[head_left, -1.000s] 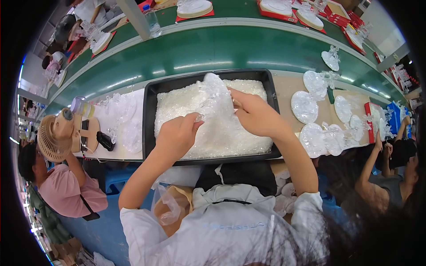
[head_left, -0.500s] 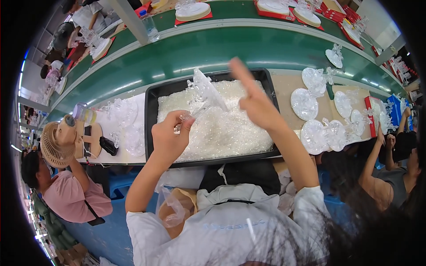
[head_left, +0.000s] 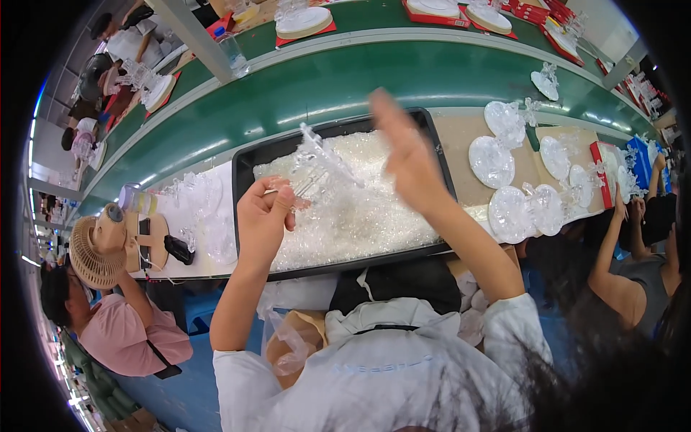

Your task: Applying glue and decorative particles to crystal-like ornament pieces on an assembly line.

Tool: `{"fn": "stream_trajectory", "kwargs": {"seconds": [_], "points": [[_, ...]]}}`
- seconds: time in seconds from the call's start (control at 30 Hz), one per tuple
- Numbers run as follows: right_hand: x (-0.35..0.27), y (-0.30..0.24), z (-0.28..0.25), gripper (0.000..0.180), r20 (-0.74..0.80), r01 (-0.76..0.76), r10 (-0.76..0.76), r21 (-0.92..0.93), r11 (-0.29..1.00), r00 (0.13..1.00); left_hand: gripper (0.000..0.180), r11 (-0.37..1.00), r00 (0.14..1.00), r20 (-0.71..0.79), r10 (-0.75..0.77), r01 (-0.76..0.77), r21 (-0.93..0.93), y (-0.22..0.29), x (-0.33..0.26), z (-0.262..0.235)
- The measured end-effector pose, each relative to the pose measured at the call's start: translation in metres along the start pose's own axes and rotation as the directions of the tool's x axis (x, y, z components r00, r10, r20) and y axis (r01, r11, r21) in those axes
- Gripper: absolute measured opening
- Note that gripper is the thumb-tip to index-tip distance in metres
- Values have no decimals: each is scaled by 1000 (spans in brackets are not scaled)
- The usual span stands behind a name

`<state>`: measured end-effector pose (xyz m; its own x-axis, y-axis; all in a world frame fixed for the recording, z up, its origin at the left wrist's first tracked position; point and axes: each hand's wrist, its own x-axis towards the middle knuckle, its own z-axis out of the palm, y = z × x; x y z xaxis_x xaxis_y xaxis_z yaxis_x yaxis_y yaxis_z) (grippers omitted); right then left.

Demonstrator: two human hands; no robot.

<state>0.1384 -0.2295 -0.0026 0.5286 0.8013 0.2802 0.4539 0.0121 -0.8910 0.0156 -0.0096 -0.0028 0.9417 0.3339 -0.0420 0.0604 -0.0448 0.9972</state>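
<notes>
My left hand (head_left: 263,219) is closed, thumb against fingers, on a clear sparkly ornament (head_left: 320,162). The ornament is tilted above a black tray (head_left: 243,252) filled with glittering clear-white granules (head_left: 338,223). Its round base is turned nearly edge-on, and the part inside my fingers is hidden. To the right of it, my right hand (head_left: 412,155) is raised over the tray, fingers stretched out and blurred by motion. Nothing shows in it, and it is apart from the ornament.
More clear ornaments with round white bases (head_left: 491,162) stand on the table right of the tray. Others lie at the left, near a beige fan (head_left: 97,248) and a black object (head_left: 178,248). Behind the tray runs a green conveyor belt (head_left: 317,93). Co-workers sit on both sides.
The ornament has turned in my left hand, its base now more edge-on and lower. My left hand has shifted slightly left; my right hand stays raised, still blurred.
</notes>
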Motion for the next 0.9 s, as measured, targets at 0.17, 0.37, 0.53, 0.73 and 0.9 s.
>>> {"fn": "stream_trajectory", "kwargs": {"seconds": [0.17,0.37,0.53,0.73,0.9], "points": [[5,11,-7,94,-394,124,-89,63,990,915,26,999,1000,-14,18,-18,33,5,4,-1],[-4,9,4,100,-61,88,-83,77,993,995,22,999,998,33,-44,45,-24,-5,4,-8],[-4,2,10,100,241,131,-150,92,987,959,20,974,986,98,-134,149,-170,-4,4,-12],[-10,-3,13,89,120,208,-208,10,978,971,19,970,964,200,-178,205,-128,6,6,-12],[-14,-2,11,84,-58,252,-249,45,967,967,23,979,981,158,-110,134,-153,9,8,-20]]}}
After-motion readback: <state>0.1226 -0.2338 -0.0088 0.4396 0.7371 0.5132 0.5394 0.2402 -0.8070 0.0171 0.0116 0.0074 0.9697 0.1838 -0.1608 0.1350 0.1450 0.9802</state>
